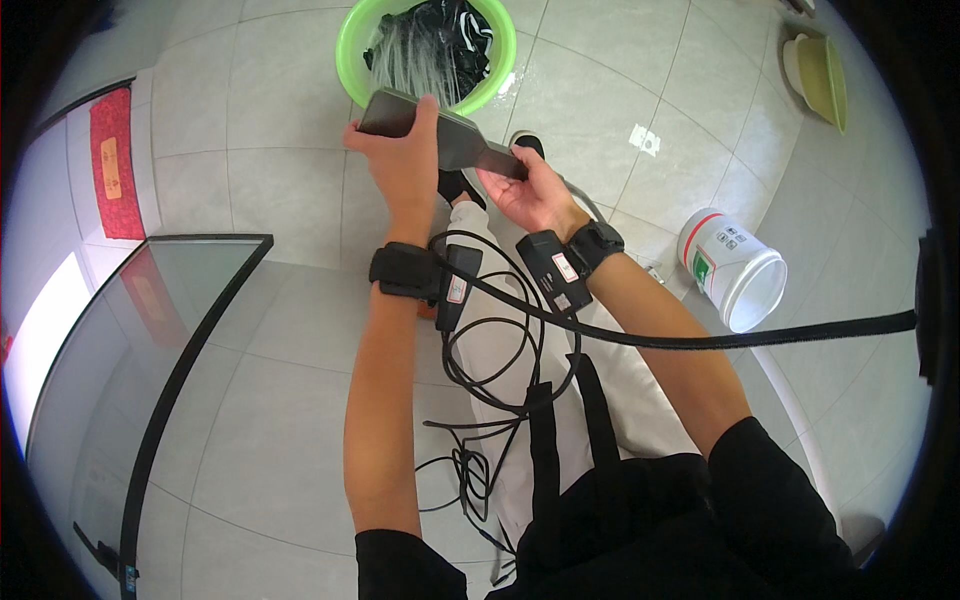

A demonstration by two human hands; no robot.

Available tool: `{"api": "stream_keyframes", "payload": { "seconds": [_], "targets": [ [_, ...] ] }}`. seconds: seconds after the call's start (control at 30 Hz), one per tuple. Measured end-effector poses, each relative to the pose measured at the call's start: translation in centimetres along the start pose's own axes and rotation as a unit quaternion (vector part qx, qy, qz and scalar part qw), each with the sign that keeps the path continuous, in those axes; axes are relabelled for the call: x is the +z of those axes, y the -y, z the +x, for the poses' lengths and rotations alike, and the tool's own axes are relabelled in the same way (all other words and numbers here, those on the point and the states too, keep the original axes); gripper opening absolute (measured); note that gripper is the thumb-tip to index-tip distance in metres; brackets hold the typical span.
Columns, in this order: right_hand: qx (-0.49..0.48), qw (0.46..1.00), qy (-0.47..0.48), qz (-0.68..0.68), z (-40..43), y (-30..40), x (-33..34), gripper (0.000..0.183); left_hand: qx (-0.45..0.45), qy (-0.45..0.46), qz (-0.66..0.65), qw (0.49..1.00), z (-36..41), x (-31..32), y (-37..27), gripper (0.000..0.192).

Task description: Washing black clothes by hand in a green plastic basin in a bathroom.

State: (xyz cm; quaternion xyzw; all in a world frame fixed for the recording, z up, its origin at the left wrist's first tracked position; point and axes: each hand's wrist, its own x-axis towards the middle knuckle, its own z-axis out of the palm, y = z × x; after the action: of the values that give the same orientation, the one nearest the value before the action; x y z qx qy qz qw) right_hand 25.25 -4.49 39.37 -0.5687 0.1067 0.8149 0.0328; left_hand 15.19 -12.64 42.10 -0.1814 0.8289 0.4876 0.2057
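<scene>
A dark handheld shower head (457, 139) is held between both hands, spraying water into a green plastic basin (507, 71). Black clothing (465, 45) with white stripes lies wet in the basin. My left hand (401, 154) grips the wide head, thumb and fingers on either side of it. My right hand (532, 191) is closed around the narrow handle, from which a grey hose (583, 196) runs down behind the wrist. Black devices are strapped to both wrists, and looped black cables (495, 360) hang from them over the light trousers.
A white plastic bucket (720, 255) lies on its side on the tiled floor at the right. Green and pale basins (823, 82) lean at the upper right wall. A black-framed glass door (187, 322) stands at the left, near a red mat (118, 165).
</scene>
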Motion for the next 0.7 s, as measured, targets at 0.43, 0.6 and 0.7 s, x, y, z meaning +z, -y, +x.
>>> {"api": "stream_keyframes", "payload": {
  "seconds": [0.43,0.6,0.7],
  "targets": [
    [-0.009,0.998,-0.023,-0.053,-0.4,1.0,-0.4,0.021,-0.055,0.071,0.046,0.995,-0.2,-0.6,0.2,0.084],
    [-0.014,0.999,0.012,-0.050,-0.5,1.4,-0.1,0.020,-0.063,0.095,0.013,0.993,0.4,-0.5,0.4,0.088],
    [-0.014,0.998,0.014,-0.055,-0.7,1.9,-0.7,0.020,-0.069,0.110,0.024,0.991,0.1,-0.2,0.4,0.089]
  ]
}}
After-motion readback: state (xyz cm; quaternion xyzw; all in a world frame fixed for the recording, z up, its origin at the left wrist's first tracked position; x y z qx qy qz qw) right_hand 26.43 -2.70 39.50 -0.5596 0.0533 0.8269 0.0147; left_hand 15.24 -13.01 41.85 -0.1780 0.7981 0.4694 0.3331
